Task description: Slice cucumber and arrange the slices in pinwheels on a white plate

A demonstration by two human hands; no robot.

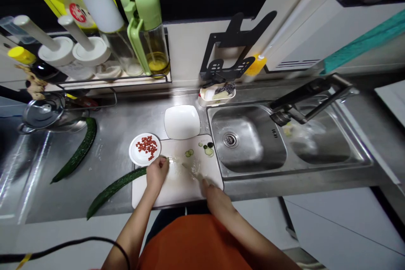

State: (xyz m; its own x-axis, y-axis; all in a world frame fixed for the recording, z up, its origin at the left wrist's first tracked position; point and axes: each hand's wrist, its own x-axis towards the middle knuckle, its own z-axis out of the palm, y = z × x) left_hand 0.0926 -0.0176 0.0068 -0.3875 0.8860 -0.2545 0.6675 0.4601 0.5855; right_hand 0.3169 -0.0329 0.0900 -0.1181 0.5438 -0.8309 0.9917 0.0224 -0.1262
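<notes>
My left hand point(157, 174) closes round the near-board end of a long green cucumber point(115, 187), whose other end reaches past the board to the left. In my right hand point(217, 199) is a knife point(192, 173), slightly blurred, its blade pointing up and left toward the cucumber's cut end. Both hands are over a white cutting board point(180, 196). Thin cucumber slices point(189, 152) and dark green end pieces point(210, 145) lie toward the board's upper right. Beside my left hand, a white plate point(132, 152) holds small red chopped pieces point(147, 147).
A white square dish point(182, 121) sits behind the board. Another cucumber point(76, 156) lies at left, near a lidded pot point(44, 114). To the right is a steel double sink point(247, 139) with a faucet point(303, 101). An oil bottle point(145, 25) stands on the rack.
</notes>
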